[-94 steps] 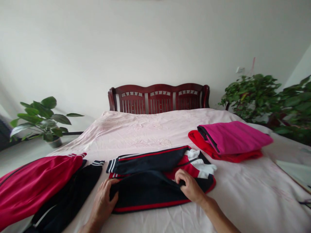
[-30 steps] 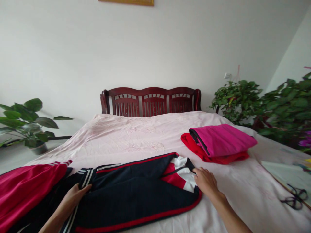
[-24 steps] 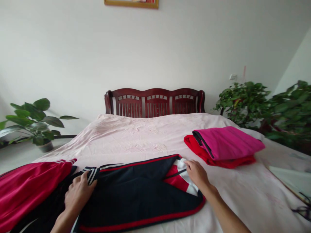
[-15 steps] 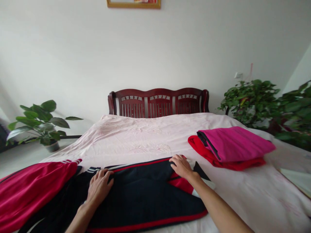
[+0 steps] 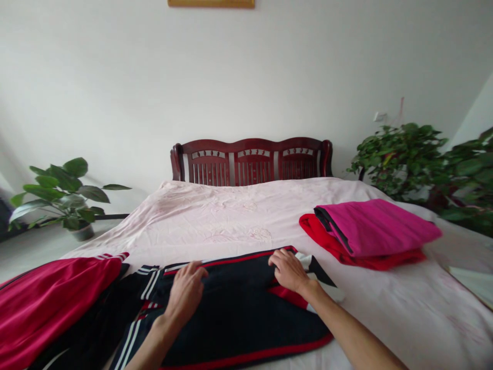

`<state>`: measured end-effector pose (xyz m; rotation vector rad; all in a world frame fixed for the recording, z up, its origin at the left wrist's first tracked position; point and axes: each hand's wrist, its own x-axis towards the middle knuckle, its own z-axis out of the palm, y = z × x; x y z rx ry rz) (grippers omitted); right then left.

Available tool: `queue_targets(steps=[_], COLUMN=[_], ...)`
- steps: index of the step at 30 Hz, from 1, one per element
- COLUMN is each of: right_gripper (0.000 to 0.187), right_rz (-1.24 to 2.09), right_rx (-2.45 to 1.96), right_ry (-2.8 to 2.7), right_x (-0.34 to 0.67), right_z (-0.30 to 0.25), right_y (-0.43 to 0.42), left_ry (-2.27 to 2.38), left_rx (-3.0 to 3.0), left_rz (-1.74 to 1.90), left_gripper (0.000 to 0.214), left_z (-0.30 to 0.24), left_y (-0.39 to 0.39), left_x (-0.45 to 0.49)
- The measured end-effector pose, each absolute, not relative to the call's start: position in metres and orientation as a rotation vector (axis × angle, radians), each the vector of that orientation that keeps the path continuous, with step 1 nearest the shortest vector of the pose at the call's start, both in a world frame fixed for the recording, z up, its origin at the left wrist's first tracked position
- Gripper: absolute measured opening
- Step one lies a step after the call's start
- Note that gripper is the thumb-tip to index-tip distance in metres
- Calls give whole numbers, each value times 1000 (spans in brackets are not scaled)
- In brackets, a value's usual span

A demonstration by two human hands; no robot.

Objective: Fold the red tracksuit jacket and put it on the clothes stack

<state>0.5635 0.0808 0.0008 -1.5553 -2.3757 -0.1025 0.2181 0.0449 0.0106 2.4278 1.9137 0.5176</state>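
Note:
A dark navy garment (image 5: 239, 303) with red trim lies spread flat on the bed in front of me. White-striped bands show at its left end, and red and white panels at its right end. My left hand (image 5: 187, 288) is over its upper left part, fingers loosely bent and apart. Near the upper right edge, my right hand (image 5: 288, 270) lies on the cloth with curved fingers; the fingertips are partly hidden. At the left, a crimson garment (image 5: 57, 303) with white-striped edges lies beside a black one (image 5: 92, 313).
A folded magenta garment (image 5: 381, 226) rests on a red one (image 5: 319, 236) at the right of the pale pink bedspread (image 5: 215, 216). Behind stands a dark wooden headboard (image 5: 252, 162). Potted plants stand at left (image 5: 65, 190) and right (image 5: 400, 159).
My left hand has moved right along the navy garment, uncovering the striped bands at its left end. My right hand stays in nearly the same place, its fingers slightly more bent.

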Motion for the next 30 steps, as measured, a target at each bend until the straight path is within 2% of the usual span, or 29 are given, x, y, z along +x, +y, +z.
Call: queue_targets(steps=[2,5,7,10,18,22,26,30], right_gripper=[36,34,33,28,36,34,47,57], right_rz=[-34,47,61,93,-82,-137,-200,-86], right_rx=[-1449,-1413,-1408,-1506,-2146,-2302,-2234,-1887], right_ry=[-2458,-2549,-2566,-2534,-2073,-1950,-1967,-2215], right_x=[554,549,551,558,588,590,553,487], right_z=[-2,-10,-12,-9,-9,-5,6,0], right_y=[80,76,75,78,110,118,104,68], left_ry=[1508,1327,1346,1375,1348,1253,1201,1643], left_rx=[2524,2522,2517,2523,2561,2517,2437,2533], left_rz=[560,547,497,494,594,598,660,581], left_gripper=[43,44,48,41,37,47,53,49], left_z=[12,6,0,-9,-22,-19,-6,-1], left_y=[42,36,31,25,20,20,28,39], left_x=[259,312,332,343,342,336,308,265])
